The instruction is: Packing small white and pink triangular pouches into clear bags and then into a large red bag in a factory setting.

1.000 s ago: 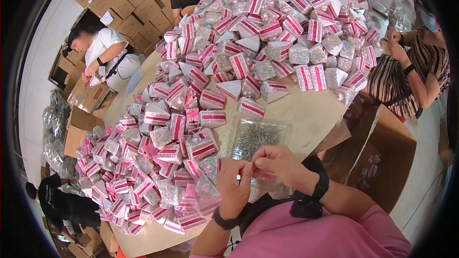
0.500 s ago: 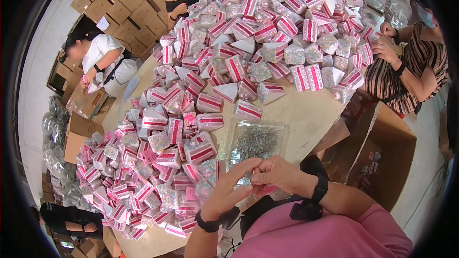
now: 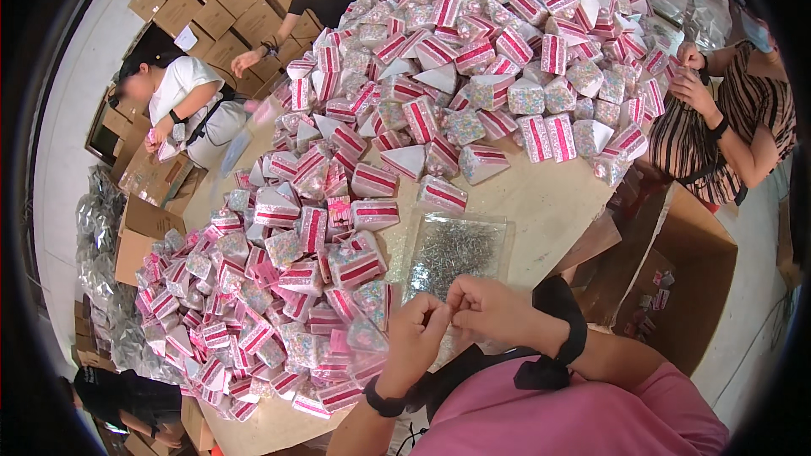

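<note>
Just in front of my body, my left hand point(image 3: 416, 333) and my right hand point(image 3: 492, 311) meet with fingertips pinched together. Whatever is between the fingers is hidden or too small to name. Right beyond them lies a shallow clear tray point(image 3: 502, 263) holding a heap of small silvery metal pieces point(image 3: 456, 249). To the left of my left hand spreads a pile of cake-slice-shaped pieces point(image 3: 358, 267), pink and white with a dark pink stripe and speckled, glittery sides.
A larger heap of the same slices point(image 3: 439, 52) covers the table's point(image 3: 541, 203) far side. An open cardboard box point(image 3: 697, 287) stands at the right. Co-workers sit or stand around the table, one in stripes point(image 3: 718, 127). Stacked cartons point(image 3: 211, 0) fill the back left.
My left hand's fingers have curled in from a more stretched pose, and a pink bit under my right hand no longer shows. A far co-worker's arm has reached out to the left.
</note>
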`<state>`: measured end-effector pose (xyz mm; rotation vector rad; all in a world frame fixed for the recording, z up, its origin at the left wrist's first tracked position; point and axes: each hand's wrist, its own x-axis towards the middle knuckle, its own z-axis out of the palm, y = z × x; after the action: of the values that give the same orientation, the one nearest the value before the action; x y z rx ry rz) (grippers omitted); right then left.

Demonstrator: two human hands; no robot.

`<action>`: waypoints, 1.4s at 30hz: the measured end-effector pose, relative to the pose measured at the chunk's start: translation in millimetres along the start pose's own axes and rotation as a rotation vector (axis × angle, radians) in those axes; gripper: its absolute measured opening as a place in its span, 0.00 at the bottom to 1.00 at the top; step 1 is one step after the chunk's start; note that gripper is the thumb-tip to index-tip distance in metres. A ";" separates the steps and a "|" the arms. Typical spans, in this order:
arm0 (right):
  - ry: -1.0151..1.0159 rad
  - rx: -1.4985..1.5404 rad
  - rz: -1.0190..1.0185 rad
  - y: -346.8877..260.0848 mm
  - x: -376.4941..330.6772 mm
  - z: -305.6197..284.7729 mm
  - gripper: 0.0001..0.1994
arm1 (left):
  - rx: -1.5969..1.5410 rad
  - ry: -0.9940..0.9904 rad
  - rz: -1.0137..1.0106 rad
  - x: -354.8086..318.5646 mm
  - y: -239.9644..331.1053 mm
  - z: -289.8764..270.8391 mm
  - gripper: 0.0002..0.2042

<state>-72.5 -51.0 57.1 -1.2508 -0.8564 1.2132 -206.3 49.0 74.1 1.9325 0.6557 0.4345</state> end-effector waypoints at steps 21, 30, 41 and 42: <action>0.408 -0.537 -0.181 6.5 -33.6 -63.2 0.06 | 0.870 0.126 0.415 153.7 -15.7 2.9 0.13; 0.479 -0.465 -0.055 22.1 -54.3 -94.8 0.07 | 0.936 -0.186 0.211 206.9 -52.8 7.9 0.24; 0.456 -0.269 0.069 39.3 -50.7 -97.1 0.08 | 0.634 -0.034 0.101 218.9 -69.9 19.6 0.18; 0.453 -0.266 0.072 40.2 -50.3 -96.9 0.08 | 0.597 -0.022 0.109 217.5 -69.9 16.8 0.17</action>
<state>2.4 -125.5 8.4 -1.7028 -0.6512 0.8354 -43.2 195.2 7.0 2.5420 0.7219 0.3028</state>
